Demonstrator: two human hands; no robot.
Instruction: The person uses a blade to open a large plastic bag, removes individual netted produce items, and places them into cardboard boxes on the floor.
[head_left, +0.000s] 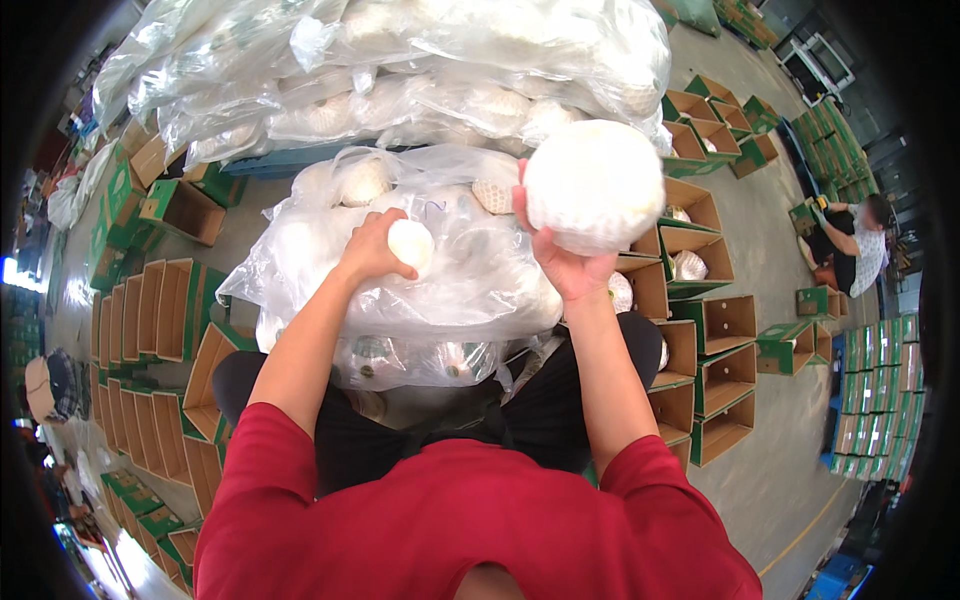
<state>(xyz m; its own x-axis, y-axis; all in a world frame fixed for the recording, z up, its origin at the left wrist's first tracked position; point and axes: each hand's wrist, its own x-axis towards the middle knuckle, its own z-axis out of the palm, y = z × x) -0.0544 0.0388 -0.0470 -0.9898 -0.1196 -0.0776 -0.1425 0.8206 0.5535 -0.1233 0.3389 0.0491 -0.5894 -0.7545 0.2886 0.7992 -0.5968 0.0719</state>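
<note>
My right hand (574, 268) holds up a large round white fruit (596, 187), its surface textured like a foam net, close to the camera and right of the bag. My left hand (375, 246) grips a second round white fruit (412, 246), which looks smaller, at the top of a clear plastic bag (450, 300). That bag lies in front of me, full of pale round fruits. Near its far edge, a fruit in a honeycomb foam net (493, 196) and another netted fruit (366, 182) show. The undersides of both held fruits are hidden.
More filled plastic bags (480, 45) are stacked beyond, by a blue pallet (281, 163). Open cardboard boxes (725, 379) stand at my right, some with netted fruit (688, 265). Rows of open boxes (176, 307) line my left. A person (851, 240) sits at far right near stacked cartons (874, 397).
</note>
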